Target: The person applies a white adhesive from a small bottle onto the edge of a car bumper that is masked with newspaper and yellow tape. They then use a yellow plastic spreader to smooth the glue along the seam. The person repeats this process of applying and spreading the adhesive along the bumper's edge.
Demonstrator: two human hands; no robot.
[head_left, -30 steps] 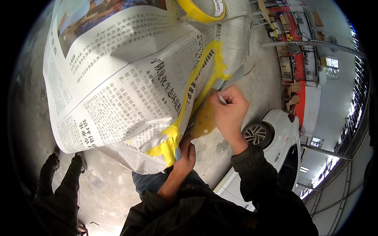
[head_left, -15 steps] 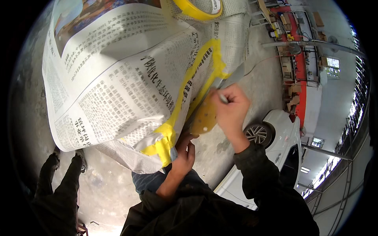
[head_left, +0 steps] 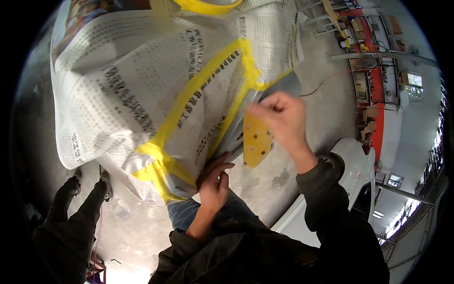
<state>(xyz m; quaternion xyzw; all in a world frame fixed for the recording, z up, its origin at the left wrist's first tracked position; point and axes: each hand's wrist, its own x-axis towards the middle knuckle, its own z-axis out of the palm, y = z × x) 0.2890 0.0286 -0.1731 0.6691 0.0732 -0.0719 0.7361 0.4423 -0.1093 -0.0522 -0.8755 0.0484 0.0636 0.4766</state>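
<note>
My right hand (head_left: 283, 120) pinches a folded yellow sanding disc (head_left: 257, 144) with holes in it. The disc hangs from the fingers beside a narrow grey panel (head_left: 229, 137) left bare between masked areas. Lower down, my left hand (head_left: 216, 185) lies against the near end of that panel, index finger stretched out, holding nothing. Newspaper (head_left: 127, 99) covers the large part around the panel. Yellow masking tape (head_left: 187, 97) runs along the paper's edges. On top of the paper, at the upper edge, sits a roll of yellow tape (head_left: 208, 6), partly cut off.
A person in dark trousers (head_left: 71, 222) stands on the concrete floor at the left. To the right, a white car (head_left: 352, 163) is parked. Shelves with boxes (head_left: 362, 85) line the red-and-white wall, and a hose (head_left: 326, 86) crosses the floor.
The view has shifted, so the covered part sits further left. My right hand has drawn the sanding disc off the grey panel, and its holes now show clearly. My left hand stays at the panel's near end.
</note>
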